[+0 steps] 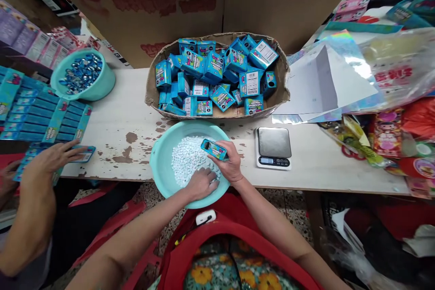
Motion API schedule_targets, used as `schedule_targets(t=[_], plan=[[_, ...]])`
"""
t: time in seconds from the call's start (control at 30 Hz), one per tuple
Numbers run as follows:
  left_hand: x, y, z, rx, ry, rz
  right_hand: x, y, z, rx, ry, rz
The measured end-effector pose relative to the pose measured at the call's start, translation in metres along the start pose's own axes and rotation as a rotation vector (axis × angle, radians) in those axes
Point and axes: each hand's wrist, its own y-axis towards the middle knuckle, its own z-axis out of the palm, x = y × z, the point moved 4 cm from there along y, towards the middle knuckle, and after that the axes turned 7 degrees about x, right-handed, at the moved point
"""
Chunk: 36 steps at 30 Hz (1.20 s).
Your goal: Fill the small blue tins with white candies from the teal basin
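A turquoise plastic bowl [159, 170] stands at the table's front edge, with a heap of small white candies [185, 156] inside. My left hand [203, 183] is down in the heap, its fingers curled and pressed into the candies, with the fingertips partly hidden. Above the bowl's right side, my right hand [231, 161] grips a small blue candy box [214, 149] between thumb and fingers. The box is tilted toward the left and has a dark round spot near its far end. Whether its end is open I cannot make out.
Behind the bowl, a cut-down cardboard box [217, 115] holds many blue candy boxes. A digital scale [274, 147] sits at right, beside plastic bags and packets. At left are a tub [102, 84] of shiny blue pieces, stacked blue cartons [30, 113] and a co-worker's hand [56, 158].
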Motion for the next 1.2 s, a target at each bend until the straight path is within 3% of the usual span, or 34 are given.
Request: schedule_targets(t=[0.13,0.3,0.4,0.5,0.6,0.8,0.93,1.2], plan=[[0.032,-0.024,-0.006,-0.024,-0.15,-0.152,0.004,0.002,0.0,0.027,-0.008,0.034],[0.054,-0.029,-0.043,-0.17,-0.319,-0.242,0.022,0.0,-0.001,0.043,0.097,0.18],[0.05,-0.038,-0.071,-0.374,-0.791,-0.262,0.025,-0.007,0.008,0.169,0.126,0.216],[0.031,-0.045,-0.095,-0.624,-1.401,-0.119,0.02,-0.015,0.018,0.247,0.087,0.256],[0.012,-0.043,-0.112,-0.811,-1.633,0.056,0.022,-0.018,0.023,0.311,0.023,0.26],[0.0,-0.031,-0.118,-1.06,-1.714,0.065,0.04,-0.011,0.019,0.382,-0.109,0.238],[-0.005,-0.03,-0.119,-1.092,-1.684,-0.006,0.045,-0.007,0.014,0.37,-0.14,0.232],[-0.016,-0.027,-0.126,-1.103,-1.617,0.02,0.044,-0.004,0.004,0.336,-0.057,0.289]])
